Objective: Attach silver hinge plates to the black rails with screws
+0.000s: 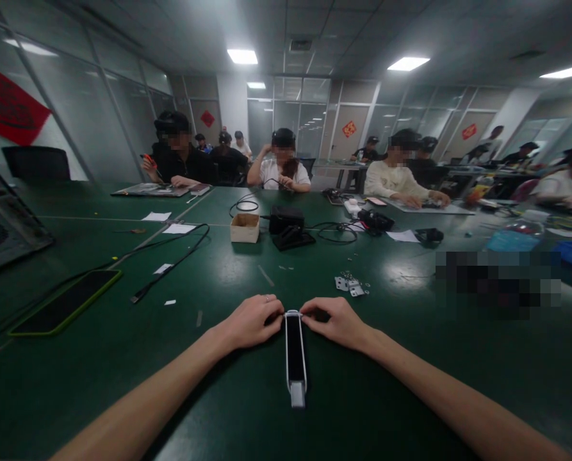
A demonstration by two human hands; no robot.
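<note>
A long narrow device with a black face and a white rim point(295, 352) lies on the green table point(247, 416), its pale block end towards me. My left hand point(257, 320) rests at the left of its far end, fingertips pinched at the corner. From the right, my right hand point(336, 322) pinches the opposite corner of the same end. Small metal plates point(349, 285) and several rings lie beyond my right hand.
A phone with a green edge point(67, 302) and a black cable point(180, 262) lie at left. Farther back stand a small open box point(245, 228) and a black device point(286, 221). A plastic bottle point(519, 234) is at right. People sit across the table.
</note>
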